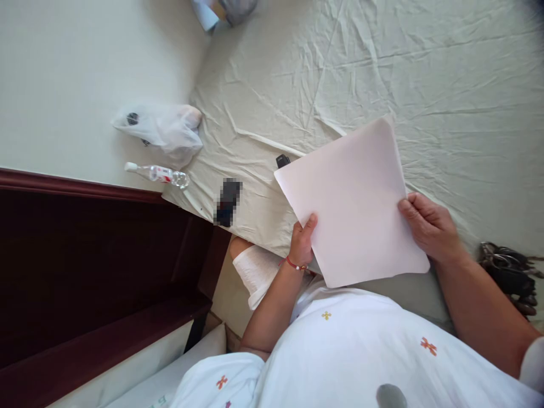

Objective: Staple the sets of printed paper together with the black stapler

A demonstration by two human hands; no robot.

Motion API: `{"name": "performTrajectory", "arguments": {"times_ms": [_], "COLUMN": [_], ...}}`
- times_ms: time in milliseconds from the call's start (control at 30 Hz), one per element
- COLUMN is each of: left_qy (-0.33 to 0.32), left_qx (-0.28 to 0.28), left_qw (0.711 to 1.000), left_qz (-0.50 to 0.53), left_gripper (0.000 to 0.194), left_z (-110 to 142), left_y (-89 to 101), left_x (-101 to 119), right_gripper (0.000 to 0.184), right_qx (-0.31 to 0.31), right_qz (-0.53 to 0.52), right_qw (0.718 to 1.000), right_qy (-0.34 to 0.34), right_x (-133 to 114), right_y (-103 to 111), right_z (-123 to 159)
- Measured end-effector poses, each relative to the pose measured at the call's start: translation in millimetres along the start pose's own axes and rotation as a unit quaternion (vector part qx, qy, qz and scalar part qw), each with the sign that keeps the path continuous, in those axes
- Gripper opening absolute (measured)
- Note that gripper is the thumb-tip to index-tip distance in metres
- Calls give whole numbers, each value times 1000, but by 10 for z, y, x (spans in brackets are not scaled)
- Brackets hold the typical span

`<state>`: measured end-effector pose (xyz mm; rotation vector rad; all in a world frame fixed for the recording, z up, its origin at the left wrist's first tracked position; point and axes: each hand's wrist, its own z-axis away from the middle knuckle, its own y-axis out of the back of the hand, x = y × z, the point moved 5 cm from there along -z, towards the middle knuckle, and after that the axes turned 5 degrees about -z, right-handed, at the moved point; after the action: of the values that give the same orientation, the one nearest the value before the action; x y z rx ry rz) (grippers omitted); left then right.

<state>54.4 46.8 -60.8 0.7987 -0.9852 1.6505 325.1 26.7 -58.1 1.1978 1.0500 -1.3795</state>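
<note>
A stack of blank white paper (352,204) is held tilted over my lap, above the edge of a bed-like surface. My left hand (303,241) grips its left edge, thumb on top and the other fingers hidden beneath. On the opposite edge, my right hand (431,226) pinches the paper, its thumb lying on the upper face. How many sheets there are I cannot tell. A small black object (283,161) peeks out past the paper's far left corner, partly covered from view.
On the pale wrinkled sheet (263,96) lies a pixelated dark phone-like object (228,202). A clear plastic bottle (158,174) and a white plastic bag (170,130) are by the left edge. Dark items (510,275) lie beyond my right forearm. Dark red wooden furniture (85,255) stands left.
</note>
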Motion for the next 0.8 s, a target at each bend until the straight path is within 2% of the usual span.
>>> {"name": "performTrajectory", "arguments": {"times_ms": [133, 267, 467, 667, 800], "left_qy": [-6, -7, -26, -15, -11], "left_qx": [26, 32, 46, 50, 48], "left_qw": [1000, 999, 999, 999, 999], "left_qz": [-3, 5, 2, 9, 7], "left_gripper": [54, 55, 48, 51, 53], "left_z": [-16, 18, 38, 19, 18], "left_y": [-2, -4, 27, 72, 79], "left_x": [-8, -44, -51, -103, -116], "right_gripper": [36, 36, 39, 38, 42], "right_qx": [12, 42, 34, 28, 33], "right_qz": [27, -19, -30, 0, -32], "right_qw": [1000, 999, 999, 999, 998], "right_qy": [9, -13, -15, -19, -40], "right_x": [-7, -14, -52, -38, -32], "right_y": [-3, -4, -24, 5, 2], "right_z": [-3, -7, -19, -25, -10]}}
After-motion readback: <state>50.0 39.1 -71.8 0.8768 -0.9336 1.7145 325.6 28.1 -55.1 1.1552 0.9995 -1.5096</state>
